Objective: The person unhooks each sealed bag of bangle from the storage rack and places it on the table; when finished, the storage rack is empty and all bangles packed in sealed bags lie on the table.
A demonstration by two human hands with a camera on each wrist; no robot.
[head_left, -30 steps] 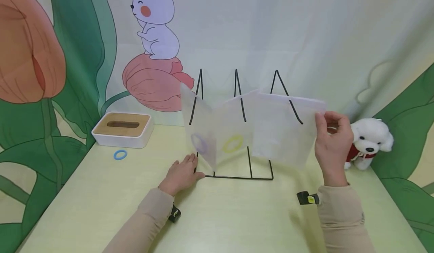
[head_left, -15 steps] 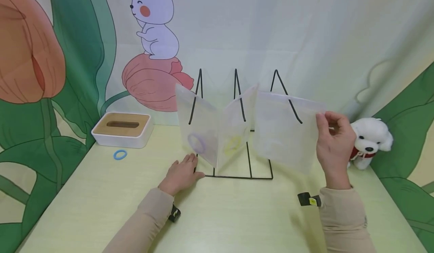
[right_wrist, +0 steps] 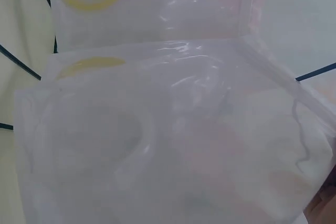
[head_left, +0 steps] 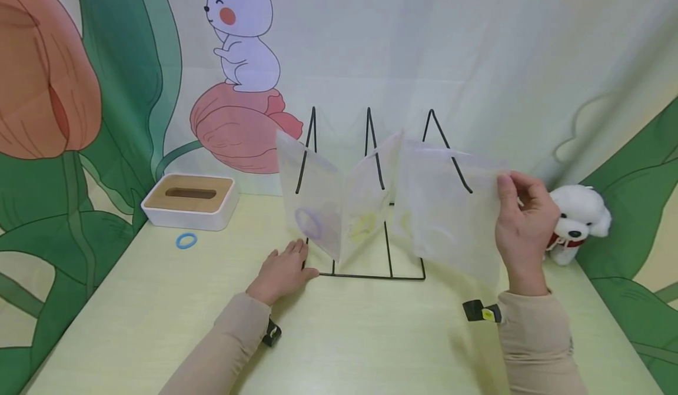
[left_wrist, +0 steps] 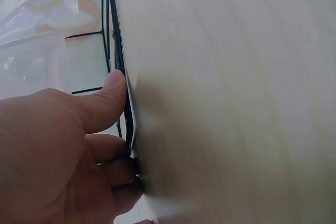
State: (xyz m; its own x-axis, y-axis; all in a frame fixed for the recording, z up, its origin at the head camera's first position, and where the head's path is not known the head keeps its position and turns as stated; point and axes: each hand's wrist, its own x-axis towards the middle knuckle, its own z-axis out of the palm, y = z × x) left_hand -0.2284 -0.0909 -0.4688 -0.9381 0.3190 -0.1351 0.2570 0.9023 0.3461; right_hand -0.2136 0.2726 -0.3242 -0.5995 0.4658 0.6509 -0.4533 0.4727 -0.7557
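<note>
In the head view, three translucent bags hang on a black wire rack [head_left: 389, 248]. The left bag [head_left: 316, 177] shows a purple ring [head_left: 308, 223]; the middle bag [head_left: 365, 186] shows a yellow ring [head_left: 363, 225]. My right hand [head_left: 525, 224] pinches the upper right corner of the right bag [head_left: 455, 206] between thumb and fingers. That bag is pulled toward me, and a yellow patch shows at its left side. My left hand [head_left: 283, 271] rests on the front left corner of the rack's base; its thumb [left_wrist: 107, 98] lies against the front bar.
A blue ring [head_left: 186, 241] lies on the table in front of a white tissue box [head_left: 225, 209] with a wooden top. Behind my right hand sits a white plush dog [head_left: 580, 221]. A printed cloth [head_left: 402, 42] hangs along the back.
My right hand has shifted slightly to the right, drawing the right bag's lower edge out toward me. The left and middle bags have swung slightly. My left hand stays in place.
</note>
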